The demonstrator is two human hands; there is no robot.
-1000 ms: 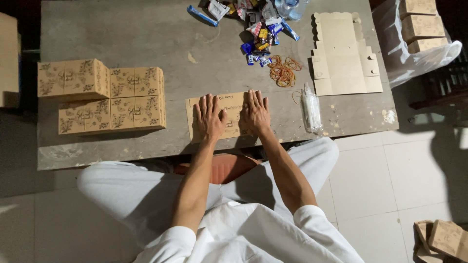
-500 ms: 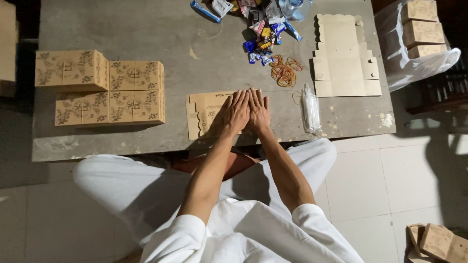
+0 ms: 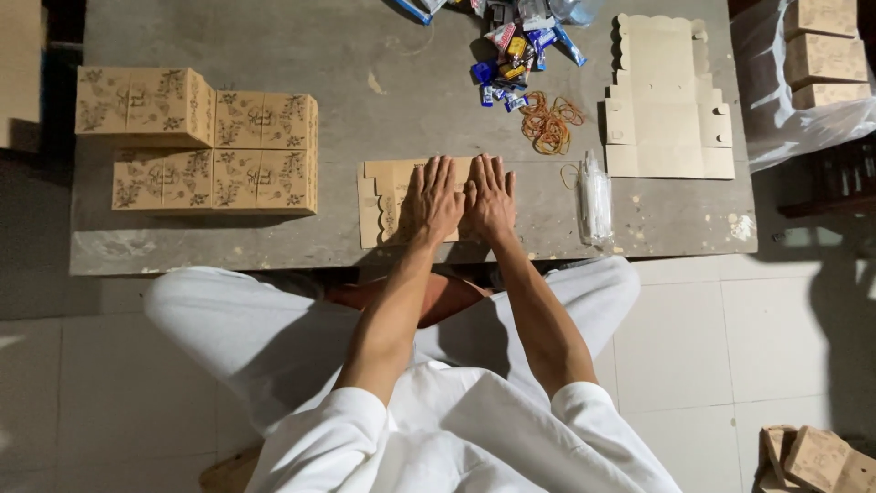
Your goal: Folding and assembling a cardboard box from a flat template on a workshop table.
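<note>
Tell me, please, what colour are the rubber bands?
The rubber bands are orange-brown, seen in the head view.

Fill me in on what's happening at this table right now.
A person in white sits at a grey table, both palms flat on an unfolded brown cardboard box blank. The left hand and right hand lie side by side, touching. Finished printed boxes are stacked to the left; another flat blank, rubber bands and small wrapped packets lie further back.
</note>
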